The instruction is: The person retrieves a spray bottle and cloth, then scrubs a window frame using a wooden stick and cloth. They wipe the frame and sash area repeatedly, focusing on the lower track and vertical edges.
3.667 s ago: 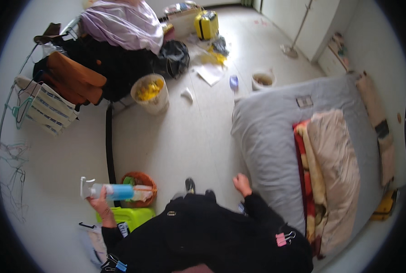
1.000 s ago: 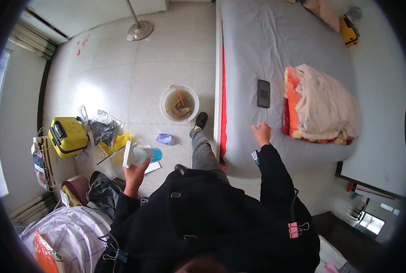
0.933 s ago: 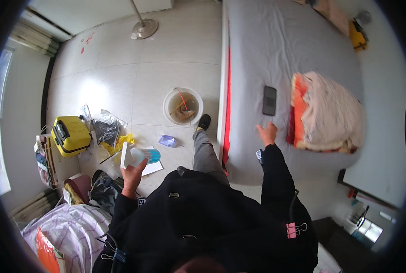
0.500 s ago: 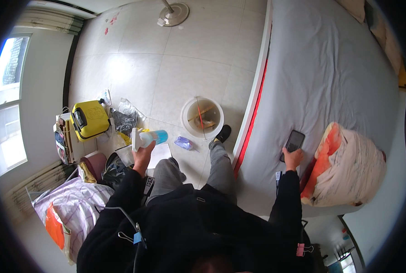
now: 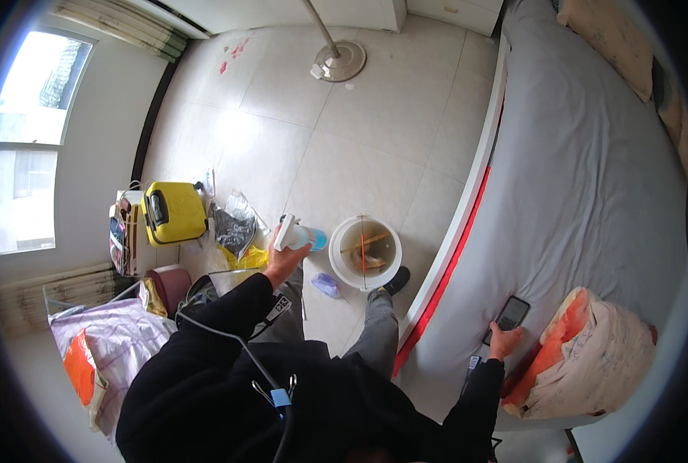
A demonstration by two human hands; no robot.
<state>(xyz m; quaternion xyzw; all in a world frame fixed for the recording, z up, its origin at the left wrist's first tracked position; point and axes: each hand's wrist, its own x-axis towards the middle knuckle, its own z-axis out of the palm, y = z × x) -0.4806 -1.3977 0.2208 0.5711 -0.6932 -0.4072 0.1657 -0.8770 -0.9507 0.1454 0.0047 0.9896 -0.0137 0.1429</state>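
My left hand [image 5: 286, 266] is closed around a spray bottle [image 5: 311, 238] with a white trigger head and blue liquid inside. The bottle is tilted over on its side above the floor, and in the view its base comes close to the rim of a white bucket [image 5: 336, 266]. Inside the bucket, brownish pieces show, and a thin red line crosses its top. Over on the bed, my right hand [image 5: 504, 341] grips the lower end of a dark phone [image 5: 513, 311]. I cannot tell whether the phone rests on the sheet or is slightly raised.
The grey-sheeted bed [image 5: 583, 201] runs along the right, with a bundled pale-and-orange cushion [image 5: 591, 359] beside the phone. A yellow case [image 5: 175, 214], plastic bags [image 5: 236, 231] and a purple packet [image 5: 326, 285] lie at left. A stand base [image 5: 342, 62] is farther off.
The whole view has shifted, so most things appear lower and farther right. The spray bottle has come nearer the bucket. My right hand stays at the phone's lower end.
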